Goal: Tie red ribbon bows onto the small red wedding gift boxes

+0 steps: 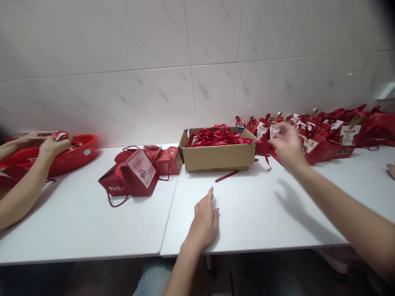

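Note:
My left hand point(203, 220) rests on the white table, fingers stretched toward the back, with nothing in it. Beyond its fingertips a short dark-red strip point(226, 176) lies in front of a cardboard box point(217, 158) filled with red ribbons point(220, 135). Raised at the right, my right hand point(286, 144) is in front of a crowd of red gift boxes point(327, 142) with white tags and ribbon loops. Its fingers are spread and somewhat blurred, and no object shows in them. Whether they touch a gift box behind, I cannot tell.
Several red gift boxes point(142, 172) with cord handles stand left of the cardboard box. At the far left, a co-worker's hands point(52, 144) hold a small red-and-white item over a red plastic basin point(77, 154). Another person's fingers point(391, 169) show at the right edge. A tiled wall backs the table.

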`<control>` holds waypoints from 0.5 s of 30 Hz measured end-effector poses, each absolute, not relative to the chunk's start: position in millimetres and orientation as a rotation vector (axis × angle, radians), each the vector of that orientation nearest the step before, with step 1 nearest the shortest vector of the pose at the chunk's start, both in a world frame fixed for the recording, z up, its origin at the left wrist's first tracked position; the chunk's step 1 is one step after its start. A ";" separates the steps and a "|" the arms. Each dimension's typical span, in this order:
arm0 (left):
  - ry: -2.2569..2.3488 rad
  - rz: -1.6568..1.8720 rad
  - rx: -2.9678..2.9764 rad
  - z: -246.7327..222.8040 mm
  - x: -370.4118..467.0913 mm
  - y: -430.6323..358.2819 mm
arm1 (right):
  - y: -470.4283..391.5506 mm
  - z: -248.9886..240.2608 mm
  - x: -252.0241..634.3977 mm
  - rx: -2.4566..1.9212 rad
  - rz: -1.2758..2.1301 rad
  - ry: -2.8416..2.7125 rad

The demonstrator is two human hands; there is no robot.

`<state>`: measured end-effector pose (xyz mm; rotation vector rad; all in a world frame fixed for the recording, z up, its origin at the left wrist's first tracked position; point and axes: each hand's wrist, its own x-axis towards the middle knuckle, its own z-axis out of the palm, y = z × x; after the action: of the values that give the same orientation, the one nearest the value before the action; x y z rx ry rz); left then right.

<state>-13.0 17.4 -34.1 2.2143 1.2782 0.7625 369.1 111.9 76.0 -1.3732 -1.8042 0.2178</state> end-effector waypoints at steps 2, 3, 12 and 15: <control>1.279 0.770 2.165 -33.8 -12.7 16.5 | 120.7 61.0 319.9 -1.383 0.191 -1.849; 1.275 0.781 2.148 -33.9 -12.4 16.5 | 125.0 57.8 296.1 -1.423 0.121 -1.879; 1.310 1.181 1.952 -24.0 -13.4 28.6 | 106.1 38.1 162.0 -1.773 -0.370 -2.021; 1.347 1.326 2.005 -9.6 -17.1 34.2 | 78.7 22.9 170.4 -1.733 -0.370 -2.015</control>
<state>-17.1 34.2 -9.6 2.0051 1.3475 1.3255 170.4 78.7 22.9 -1.7328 -2.0145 -0.3705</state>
